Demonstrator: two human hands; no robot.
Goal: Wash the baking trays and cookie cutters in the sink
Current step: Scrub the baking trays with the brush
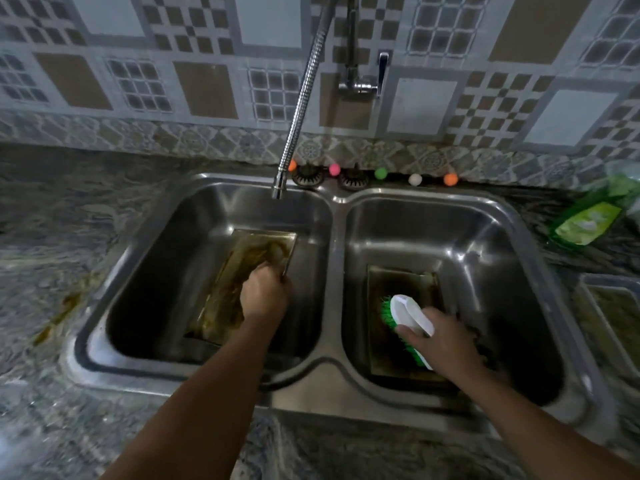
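**A:** Where does the washing stand?

**B:** Early, I'd judge. In the double sink [332, 237] a greasy baking tray [242, 271] leans in the left basin, streaked brown and tilted with its far end higher. A second tray [398, 282] lies flat on the floor of the right basin, dark with residue. A third tray [613, 313] waits on the counter at the far right edge. No water is running that I can see from the faucet hose [301, 98], whose nozzle hangs over the back of the left basin.

**A:** So what step is in hand?

**B:** Scrubbing the right-basin tray seems to be starting, while the left one is steadied or about to be lifted. The next move likely calls for firm strokes of the bristles across the tray floor, and water or soap from the green detergent pouch [588, 223] lying on the counter to the right.

**A:** And the hands?

**B:** The left hand [265, 296] grips the right-hand edge of the leaning tray, fingers curled over its rim. The right hand [446, 344] grasps the white-backed scrub brush [408, 320] from its near end, green bristles down on the flat tray.

**A:** Any cookie cutters?

**B:** None I can make out. Only small coloured balls [381, 173] line the sink's back ledge.
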